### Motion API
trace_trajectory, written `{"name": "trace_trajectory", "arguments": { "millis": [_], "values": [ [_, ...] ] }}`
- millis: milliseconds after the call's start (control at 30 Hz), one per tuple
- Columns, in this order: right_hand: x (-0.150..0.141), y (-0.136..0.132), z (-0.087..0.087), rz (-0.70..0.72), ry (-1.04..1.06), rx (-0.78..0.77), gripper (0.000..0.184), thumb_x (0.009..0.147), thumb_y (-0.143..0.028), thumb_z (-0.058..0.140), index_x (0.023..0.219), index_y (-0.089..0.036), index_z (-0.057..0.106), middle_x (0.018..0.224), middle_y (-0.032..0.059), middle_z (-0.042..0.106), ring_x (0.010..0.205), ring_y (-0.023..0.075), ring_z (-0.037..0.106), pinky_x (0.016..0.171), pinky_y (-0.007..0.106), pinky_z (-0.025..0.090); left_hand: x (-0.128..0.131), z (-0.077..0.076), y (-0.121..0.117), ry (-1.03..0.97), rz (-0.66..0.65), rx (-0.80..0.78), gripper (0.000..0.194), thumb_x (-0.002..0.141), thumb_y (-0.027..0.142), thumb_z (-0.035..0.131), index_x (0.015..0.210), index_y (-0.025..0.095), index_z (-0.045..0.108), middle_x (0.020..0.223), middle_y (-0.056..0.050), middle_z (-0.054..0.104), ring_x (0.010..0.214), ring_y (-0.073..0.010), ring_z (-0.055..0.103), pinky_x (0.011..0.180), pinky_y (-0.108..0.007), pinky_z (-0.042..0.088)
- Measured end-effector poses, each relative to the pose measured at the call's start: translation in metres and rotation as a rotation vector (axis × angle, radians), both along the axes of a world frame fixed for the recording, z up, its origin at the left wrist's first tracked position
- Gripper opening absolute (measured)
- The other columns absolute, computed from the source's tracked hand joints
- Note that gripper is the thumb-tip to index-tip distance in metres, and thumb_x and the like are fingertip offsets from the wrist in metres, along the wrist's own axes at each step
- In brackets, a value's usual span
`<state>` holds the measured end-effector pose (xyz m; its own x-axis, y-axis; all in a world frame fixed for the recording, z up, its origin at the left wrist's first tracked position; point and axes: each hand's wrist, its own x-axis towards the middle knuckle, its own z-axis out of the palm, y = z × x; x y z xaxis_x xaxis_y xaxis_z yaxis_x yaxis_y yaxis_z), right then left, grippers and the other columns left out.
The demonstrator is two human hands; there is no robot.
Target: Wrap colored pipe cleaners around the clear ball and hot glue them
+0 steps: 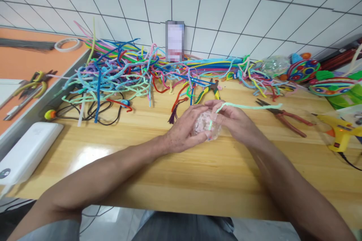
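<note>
A clear, rounded plastic ball (201, 122) rests in my left hand (182, 130), whose fingers and thumb wrap round its left side. Against its right side, my right hand (233, 118) pinches a pale green pipe cleaner (251, 107). One end of that pipe cleaner trails off to the right over the wrist. A short pale green strip also shows on the front of the ball. My fingers hide much of the ball's upper and right parts. Just beyond the hands lie yellow-green pliers (207, 91) and a dark purple tassel (173, 115).
Tangled pipe cleaners (113, 75) line the back by the tiled wall, where a phone (174, 41) leans. Red-handled pliers (285, 116) and a yellow glue gun (341, 131) lie to the right, near finished colourful pieces (304, 69). A white power bank (31, 150) sits at left.
</note>
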<state>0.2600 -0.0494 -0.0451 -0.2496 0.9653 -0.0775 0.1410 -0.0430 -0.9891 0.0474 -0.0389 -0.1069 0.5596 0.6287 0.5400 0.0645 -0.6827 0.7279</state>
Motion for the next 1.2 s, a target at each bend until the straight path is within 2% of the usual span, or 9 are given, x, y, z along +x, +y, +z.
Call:
{"name": "trace_trajectory", "arguments": {
  "millis": [100,233,367,433,500,633,933,1067,1200],
  "values": [
    [-0.002,-0.001,-0.002,-0.015,0.005,-0.006,0.024,0.079,-0.043,0.084,0.089,-0.024,0.074,0.136,0.0055,0.070,0.118,0.0261,0.067,0.103,0.043,0.055,-0.002,-0.002,0.002,0.012,-0.019,0.013,0.071,0.097,0.039,0.070,0.158,0.028,0.037,0.158,-0.018,0.050,0.151,-0.0364,0.046,0.124,-0.063,0.040],
    [-0.003,-0.001,-0.006,-0.033,0.034,-0.030,0.025,0.078,-0.041,0.083,0.094,-0.025,0.072,0.126,0.0048,0.073,0.115,0.0255,0.068,0.102,0.042,0.055,-0.003,0.006,0.004,0.004,-0.078,-0.063,0.071,0.098,0.048,0.068,0.159,0.027,0.038,0.162,-0.018,0.049,0.151,-0.0361,0.047,0.124,-0.060,0.040],
    [-0.003,-0.002,-0.007,-0.055,0.017,-0.019,0.025,0.077,-0.042,0.084,0.092,-0.026,0.071,0.129,0.0043,0.072,0.116,0.0250,0.067,0.102,0.041,0.055,-0.001,0.013,0.002,0.023,0.036,-0.157,0.077,0.091,0.058,0.076,0.154,0.026,0.045,0.153,-0.016,0.058,0.141,-0.0368,0.056,0.119,-0.057,0.046],
    [-0.003,-0.002,-0.006,-0.056,0.025,-0.021,0.026,0.076,-0.043,0.085,0.092,-0.026,0.072,0.129,0.0040,0.072,0.116,0.0248,0.067,0.102,0.041,0.055,0.000,0.013,0.001,0.087,0.092,-0.205,0.075,0.088,0.057,0.079,0.150,0.025,0.050,0.143,-0.015,0.064,0.132,-0.0363,0.061,0.113,-0.055,0.051],
    [-0.002,-0.002,-0.004,-0.055,0.038,-0.028,0.027,0.076,-0.044,0.086,0.089,-0.026,0.072,0.127,0.0041,0.072,0.115,0.0249,0.067,0.102,0.041,0.055,0.000,0.012,0.001,0.105,0.086,-0.232,0.072,0.089,0.053,0.078,0.149,0.025,0.051,0.139,-0.014,0.066,0.127,-0.0343,0.064,0.108,-0.053,0.054],
    [0.003,0.000,0.004,-0.047,0.001,0.020,0.029,0.076,-0.048,0.087,0.078,-0.024,0.072,0.126,0.0054,0.072,0.117,0.0265,0.066,0.101,0.042,0.055,0.000,0.009,0.004,0.027,0.010,-0.128,0.072,0.091,0.046,0.078,0.152,0.026,0.046,0.147,-0.014,0.062,0.133,-0.0334,0.062,0.112,-0.051,0.052],
    [0.003,-0.001,0.011,-0.021,-0.057,0.080,0.027,0.077,-0.049,0.086,0.075,-0.026,0.074,0.124,0.0067,0.074,0.126,0.0307,0.063,0.107,0.047,0.051,-0.001,0.005,0.007,-0.005,-0.061,0.005,0.078,0.094,0.042,0.076,0.158,0.026,0.036,0.161,-0.019,0.049,0.150,-0.0358,0.049,0.123,-0.058,0.042],
    [0.001,-0.002,0.008,-0.027,-0.051,0.070,0.025,0.078,-0.046,0.086,0.075,-0.025,0.073,0.121,0.0073,0.074,0.122,0.0292,0.065,0.102,0.044,0.053,-0.001,0.012,0.002,0.011,-0.011,-0.140,0.072,0.094,0.049,0.073,0.154,0.024,0.042,0.154,-0.016,0.056,0.142,-0.0346,0.056,0.119,-0.054,0.047],
    [-0.001,-0.003,0.007,-0.026,-0.025,0.026,0.026,0.076,-0.045,0.087,0.075,-0.023,0.073,0.123,0.0076,0.073,0.119,0.0288,0.066,0.098,0.042,0.054,0.000,0.013,-0.001,-0.009,0.021,-0.230,0.064,0.096,0.042,0.071,0.151,0.022,0.045,0.151,-0.016,0.059,0.137,-0.0319,0.060,0.115,-0.051,0.050]
  ]
}}
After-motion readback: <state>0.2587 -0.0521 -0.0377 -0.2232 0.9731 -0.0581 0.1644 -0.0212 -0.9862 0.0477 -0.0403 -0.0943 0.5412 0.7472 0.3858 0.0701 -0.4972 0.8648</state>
